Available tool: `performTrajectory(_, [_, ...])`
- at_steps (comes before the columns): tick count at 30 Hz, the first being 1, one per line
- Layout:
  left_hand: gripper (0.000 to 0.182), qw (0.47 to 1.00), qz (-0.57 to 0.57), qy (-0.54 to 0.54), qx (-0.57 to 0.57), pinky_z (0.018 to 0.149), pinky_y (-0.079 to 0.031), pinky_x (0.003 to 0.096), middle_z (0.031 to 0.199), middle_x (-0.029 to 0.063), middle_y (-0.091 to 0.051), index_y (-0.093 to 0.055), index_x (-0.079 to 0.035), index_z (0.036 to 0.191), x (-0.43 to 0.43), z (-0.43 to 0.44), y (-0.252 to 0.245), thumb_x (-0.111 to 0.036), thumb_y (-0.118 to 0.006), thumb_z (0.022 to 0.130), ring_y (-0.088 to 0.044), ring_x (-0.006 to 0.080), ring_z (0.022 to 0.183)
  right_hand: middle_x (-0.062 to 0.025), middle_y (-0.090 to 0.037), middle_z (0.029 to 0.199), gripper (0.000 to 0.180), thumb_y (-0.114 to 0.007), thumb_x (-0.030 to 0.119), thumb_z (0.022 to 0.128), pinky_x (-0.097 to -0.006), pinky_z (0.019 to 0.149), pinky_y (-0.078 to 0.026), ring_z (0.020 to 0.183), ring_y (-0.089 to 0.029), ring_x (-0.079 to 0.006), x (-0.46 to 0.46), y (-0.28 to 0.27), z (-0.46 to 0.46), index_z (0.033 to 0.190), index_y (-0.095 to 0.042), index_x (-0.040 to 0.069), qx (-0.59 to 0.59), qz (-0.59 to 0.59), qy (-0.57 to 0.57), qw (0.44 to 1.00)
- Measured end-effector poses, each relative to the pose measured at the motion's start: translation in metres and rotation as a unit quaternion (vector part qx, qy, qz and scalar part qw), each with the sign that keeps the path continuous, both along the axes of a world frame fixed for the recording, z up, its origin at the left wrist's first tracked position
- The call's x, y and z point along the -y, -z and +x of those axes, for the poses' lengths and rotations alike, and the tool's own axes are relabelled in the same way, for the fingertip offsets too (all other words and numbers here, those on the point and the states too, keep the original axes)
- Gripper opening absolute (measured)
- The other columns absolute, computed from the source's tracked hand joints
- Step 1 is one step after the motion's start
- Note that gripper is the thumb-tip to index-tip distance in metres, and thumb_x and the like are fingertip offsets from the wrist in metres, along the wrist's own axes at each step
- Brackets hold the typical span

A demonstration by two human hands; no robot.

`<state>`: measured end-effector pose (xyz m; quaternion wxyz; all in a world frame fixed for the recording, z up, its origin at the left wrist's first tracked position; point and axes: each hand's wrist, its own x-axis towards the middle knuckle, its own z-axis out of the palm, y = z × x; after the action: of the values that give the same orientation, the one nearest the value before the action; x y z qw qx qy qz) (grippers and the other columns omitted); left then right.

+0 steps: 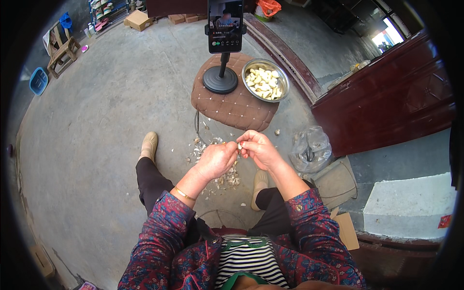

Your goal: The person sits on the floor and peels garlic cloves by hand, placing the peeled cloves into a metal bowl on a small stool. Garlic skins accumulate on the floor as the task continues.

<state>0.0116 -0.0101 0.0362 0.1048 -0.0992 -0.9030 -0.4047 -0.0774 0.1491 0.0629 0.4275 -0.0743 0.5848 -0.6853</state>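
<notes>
My left hand (219, 159) and my right hand (258, 149) meet in front of me above the floor. A small whitish garlic clove (239, 146) is pinched between the right thumb and fingers. The left fingertips touch the same spot; whether they hold a knife or a bit of peel cannot be told. Below the hands, papery garlic skins (232, 180) lie scattered on the concrete. Ahead, a steel bowl (245, 80) of peeled garlic cloves (264, 82) rests on a brown quilted cushion (232, 108). A garlic bulb (277, 132) lies on the floor to the right.
A phone (225, 27) on a round-based stand (220, 80) occupies the cushion's left part. To the right are a clear plastic bag (312, 148), a bucket-like container (335, 183) and a dark red door (388, 94). My feet flank the skins. A wooden chair (64, 52) stands far left.
</notes>
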Motion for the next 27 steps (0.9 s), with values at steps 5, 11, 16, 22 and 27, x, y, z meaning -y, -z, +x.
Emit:
performTrajectory(5, [0.008,1.0,0.001,-0.007,-0.014,0.056,-0.048,0.0445,0.07,0.0159,-0.06,-0.051,-0.005,0.083,-0.002,0.001,0.005,-0.013,-0.051,0.085,-0.06,0.0367,0.063,-0.0037,-0.057,0.081,0.01,-0.054,0.003,0.086,-0.0233,0.058,-0.045,0.065,-0.054,-0.0094,0.001,-0.002,0.002,0.096,-0.056,0.001,-0.025,0.003,-0.018,1.0])
performTrajectory(11, [0.007,0.998,0.054,-0.017,-0.025,0.055,-0.047,0.042,0.068,0.0158,-0.059,-0.053,-0.004,0.08,-0.003,0.001,-0.003,-0.01,-0.052,0.083,-0.06,0.0354,0.062,-0.0031,-0.057,0.083,0.013,-0.056,0.004,0.085,-0.0248,0.062,-0.046,0.07,-0.055,-0.0102,-0.004,-0.005,-0.002,0.098,-0.057,0.001,-0.019,-0.023,-0.047,0.998])
performTrajectory(16, [0.009,0.986,0.15,-0.061,-0.021,0.056,-0.048,0.0406,0.069,0.0164,-0.059,-0.053,-0.004,0.08,0.0,0.001,-0.007,-0.011,-0.052,0.084,-0.06,0.0351,0.064,-0.0032,-0.055,0.09,0.022,-0.056,0.005,0.085,-0.0268,0.067,-0.046,0.075,-0.056,-0.0134,-0.006,-0.01,-0.005,0.107,-0.052,0.003,0.026,-0.096,-0.061,0.993])
performTrajectory(22, [0.014,0.992,0.099,-0.062,0.037,0.062,-0.048,0.0457,0.072,0.0182,-0.06,-0.052,-0.004,0.08,0.007,0.0,-0.009,-0.017,-0.05,0.085,-0.06,0.0379,0.071,-0.0044,-0.051,0.089,0.027,-0.058,0.007,0.086,-0.0255,0.062,-0.043,0.076,-0.055,-0.0155,-0.007,-0.024,-0.006,0.111,-0.048,0.005,0.101,-0.221,-0.082,0.967])
performTrajectory(27, [0.021,0.989,-0.04,0.011,0.142,0.067,-0.048,0.0489,0.076,0.0201,-0.062,-0.055,-0.003,0.082,0.004,-0.001,-0.005,-0.022,-0.045,0.086,-0.061,0.0391,0.074,-0.0035,-0.047,0.084,0.026,-0.059,0.008,0.085,-0.0225,0.055,-0.037,0.072,-0.05,-0.0139,-0.011,-0.024,-0.011,0.11,-0.05,0.005,0.144,-0.299,-0.103,0.938])
